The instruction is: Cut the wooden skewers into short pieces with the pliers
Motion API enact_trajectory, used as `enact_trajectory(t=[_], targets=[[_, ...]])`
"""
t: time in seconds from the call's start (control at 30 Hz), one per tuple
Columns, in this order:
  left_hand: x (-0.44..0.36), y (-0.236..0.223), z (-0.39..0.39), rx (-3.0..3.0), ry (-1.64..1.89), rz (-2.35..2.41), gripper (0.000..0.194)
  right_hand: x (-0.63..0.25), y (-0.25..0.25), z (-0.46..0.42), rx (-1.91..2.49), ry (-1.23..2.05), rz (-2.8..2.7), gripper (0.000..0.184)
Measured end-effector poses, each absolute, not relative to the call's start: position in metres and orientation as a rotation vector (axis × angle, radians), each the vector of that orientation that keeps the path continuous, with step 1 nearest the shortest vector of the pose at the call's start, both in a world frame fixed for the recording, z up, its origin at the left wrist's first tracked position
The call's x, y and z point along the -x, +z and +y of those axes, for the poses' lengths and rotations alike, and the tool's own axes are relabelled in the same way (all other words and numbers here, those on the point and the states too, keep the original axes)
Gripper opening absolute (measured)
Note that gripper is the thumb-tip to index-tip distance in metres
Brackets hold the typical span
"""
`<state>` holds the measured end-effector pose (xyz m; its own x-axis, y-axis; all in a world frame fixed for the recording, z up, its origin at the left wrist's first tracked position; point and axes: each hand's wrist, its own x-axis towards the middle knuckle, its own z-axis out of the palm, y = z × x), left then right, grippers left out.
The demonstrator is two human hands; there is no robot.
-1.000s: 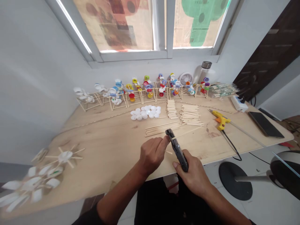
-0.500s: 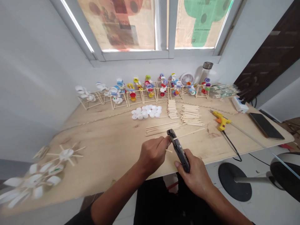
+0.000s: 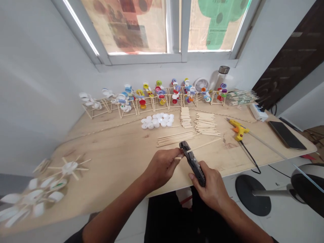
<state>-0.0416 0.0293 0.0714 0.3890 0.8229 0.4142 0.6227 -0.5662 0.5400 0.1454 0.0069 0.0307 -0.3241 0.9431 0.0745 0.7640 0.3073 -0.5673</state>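
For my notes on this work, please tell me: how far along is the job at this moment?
Done: a row of stick frames with coloured bottle caps stands along the wall. In hand: the right hand holds a dark cutter on a wooden stick, and the left hand holds the stick too. Left: stacks of sticks and white caps lie loose on the wooden tabletop.

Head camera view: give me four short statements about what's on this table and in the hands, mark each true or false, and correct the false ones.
1. The right hand grips black pliers. True.
2. The left hand holds a paintbrush. False: it holds a thin wooden stick, which passes through the pliers.
3. White bottle caps lie in a loose cluster on the wooden tabletop. True.
4. The yellow glue gun lies on the floor. False: it lies on the tabletop, to the right of the hands.
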Motion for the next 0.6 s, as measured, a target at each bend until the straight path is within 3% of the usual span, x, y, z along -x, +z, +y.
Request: enact_trajectory(t=[0.37,0.6], targets=[[0.028,0.038,0.032,-2.793,1.145,1.779,0.016,-0.138,0.021,0.011,1.628,0.539,-2.183,0.023],[0.032,0.042,0.032,-2.638,1.159,1.506,0.022,-0.143,0.027,0.009,1.626,0.615,-2.180,0.018]])
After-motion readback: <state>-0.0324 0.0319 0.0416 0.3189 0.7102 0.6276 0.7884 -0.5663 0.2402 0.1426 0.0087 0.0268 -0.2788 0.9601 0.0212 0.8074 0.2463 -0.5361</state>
